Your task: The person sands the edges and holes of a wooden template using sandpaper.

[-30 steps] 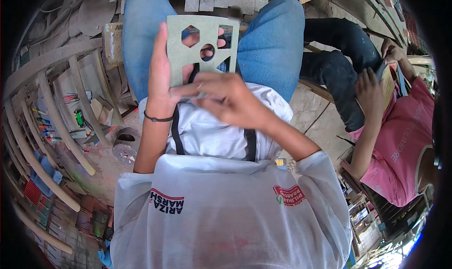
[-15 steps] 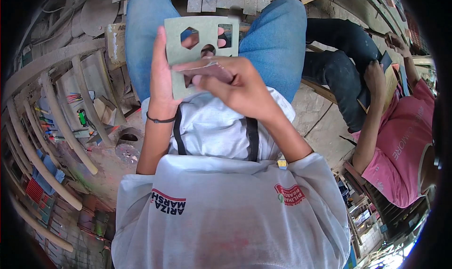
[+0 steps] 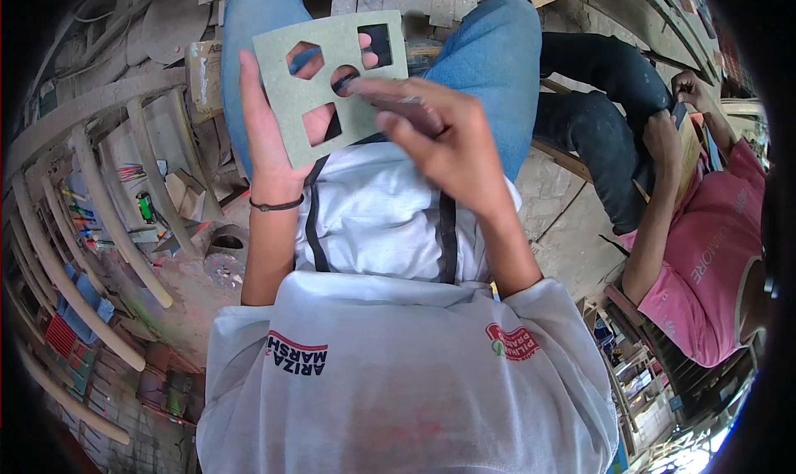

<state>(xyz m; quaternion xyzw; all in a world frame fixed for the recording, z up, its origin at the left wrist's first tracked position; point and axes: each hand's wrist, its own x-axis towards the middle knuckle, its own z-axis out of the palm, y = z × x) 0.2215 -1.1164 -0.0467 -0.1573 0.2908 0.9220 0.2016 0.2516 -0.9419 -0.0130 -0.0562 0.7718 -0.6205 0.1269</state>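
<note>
My left hand supports a pale grey-green board from beneath, thumb along its left edge and fingers showing through the holes. The board is tilted and has hexagonal, round and square cutouts, with a further rectangular one at the top right. In my right hand a folded brownish piece of sandpaper is pinched between thumb and fingers. The blurred fingertips overlap the board's right part, beside the round hole.
On the right, a person in a pink shirt holds a dark flat piece. Curved wooden slats stand at my left, with coloured pens and tools behind them. A cardboard-coloured box sits by my left knee.
My right hand with the sandpaper has moved right, uncovering the lower square hole. The board has shifted left and up and turned slightly anticlockwise in my left hand.
</note>
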